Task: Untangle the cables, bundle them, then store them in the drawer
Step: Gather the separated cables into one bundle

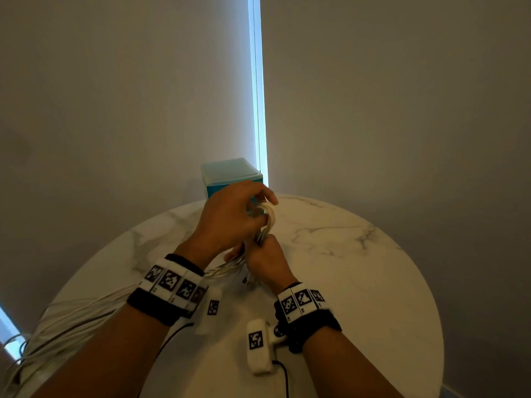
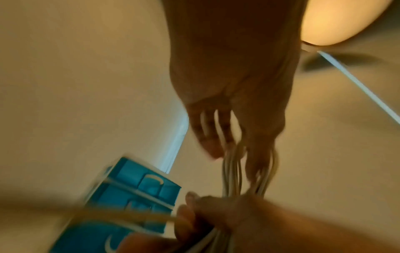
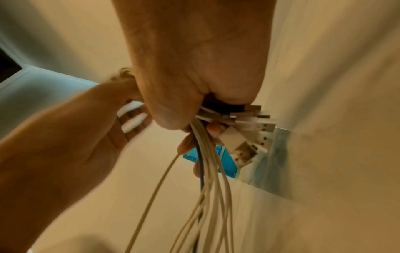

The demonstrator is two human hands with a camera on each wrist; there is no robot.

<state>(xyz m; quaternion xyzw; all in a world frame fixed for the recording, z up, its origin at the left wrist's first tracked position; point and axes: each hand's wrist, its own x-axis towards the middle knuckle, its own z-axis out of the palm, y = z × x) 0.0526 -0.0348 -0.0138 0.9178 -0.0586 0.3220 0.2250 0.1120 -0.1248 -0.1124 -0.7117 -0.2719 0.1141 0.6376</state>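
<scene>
A bunch of white cables (image 1: 268, 215) is held between both hands above the round marble table (image 1: 344, 254). My left hand (image 1: 255, 209) is higher and curls its fingers round the looped strands (image 2: 231, 171). My right hand (image 1: 258, 249) is just below it and grips the bunch in a fist. In the right wrist view several USB plugs (image 3: 251, 119) stick out of that fist (image 3: 194, 95), and the strands (image 3: 210, 179), one of them dark, hang down from it. The blue drawer box (image 1: 230, 173) stands at the table's far edge behind the hands.
The loose cable lengths (image 1: 71, 320) trail off the table's left edge toward the floor. A wall and a closed blind with a bright gap (image 1: 258, 96) lie behind the table. The wrist cameras (image 1: 258, 346) hang under both forearms.
</scene>
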